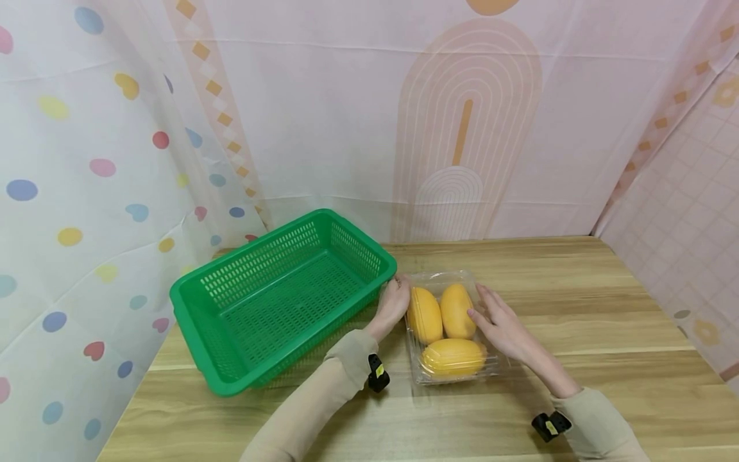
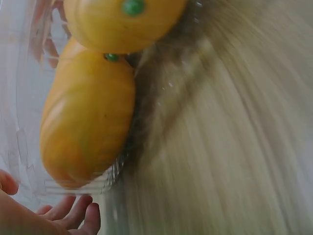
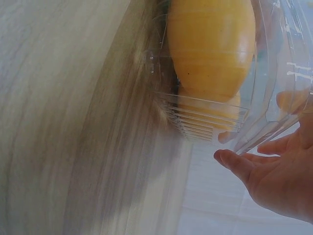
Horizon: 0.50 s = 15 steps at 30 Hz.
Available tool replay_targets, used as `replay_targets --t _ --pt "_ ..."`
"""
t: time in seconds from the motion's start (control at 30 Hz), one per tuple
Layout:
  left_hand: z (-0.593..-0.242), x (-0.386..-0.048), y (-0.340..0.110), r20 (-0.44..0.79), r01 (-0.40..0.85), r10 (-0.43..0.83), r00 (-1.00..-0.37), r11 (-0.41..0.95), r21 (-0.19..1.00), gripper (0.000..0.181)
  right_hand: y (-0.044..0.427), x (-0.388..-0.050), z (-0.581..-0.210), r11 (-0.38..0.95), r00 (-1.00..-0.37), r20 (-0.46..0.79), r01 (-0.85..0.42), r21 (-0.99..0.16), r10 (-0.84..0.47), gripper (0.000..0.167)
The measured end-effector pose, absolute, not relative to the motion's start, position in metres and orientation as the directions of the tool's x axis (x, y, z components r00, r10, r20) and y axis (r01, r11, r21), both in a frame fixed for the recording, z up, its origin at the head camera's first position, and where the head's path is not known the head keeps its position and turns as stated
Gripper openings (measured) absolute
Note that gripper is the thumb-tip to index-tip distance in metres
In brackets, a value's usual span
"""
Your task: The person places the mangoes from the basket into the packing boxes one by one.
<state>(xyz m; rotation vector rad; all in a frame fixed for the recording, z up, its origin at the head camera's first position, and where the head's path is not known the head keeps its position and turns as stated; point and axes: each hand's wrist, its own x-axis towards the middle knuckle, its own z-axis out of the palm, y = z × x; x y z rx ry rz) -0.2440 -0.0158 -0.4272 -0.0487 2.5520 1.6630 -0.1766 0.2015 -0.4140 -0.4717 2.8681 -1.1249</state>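
Three yellow mangoes lie inside a clear plastic clamshell box (image 1: pixel 444 277) on the table: one at the left (image 1: pixel 426 314), one at the right (image 1: pixel 458 311) and one crosswise at the near end (image 1: pixel 453 357). Green stem dots show on two of them in the left wrist view. My left hand (image 1: pixel 394 301) holds the box at its far left corner, its fingertips partly hidden. At the right side, my right hand (image 1: pixel 503 326) grips the box edge, with the thumb over the lid and the fingers along the rim. The lid lies over the mangoes.
A green perforated basket (image 1: pixel 340 321) stands at the left, turned at an angle, its right rim close to my left hand. The wood-grain table (image 1: pixel 589 321) runs back to a patterned curtain (image 1: pixel 323 115), with more curtain at both sides.
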Motion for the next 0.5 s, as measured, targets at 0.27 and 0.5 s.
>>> replay_targets --t 0.27,0.5 --pt "-0.421 -0.230 -0.025 -0.024 0.019 0.086 -0.996 0.472 0.881 0.052 0.199 -0.179 -0.407 0.740 -0.956 0.125 -0.286 -0.608 -0.267 0.060" --pt "-0.403 -0.209 -0.028 0.019 0.103 0.126 -0.992 0.707 0.700 0.045 0.192 -0.186 -0.394 0.764 -0.944 0.192 -0.329 -0.555 -0.267 0.057"
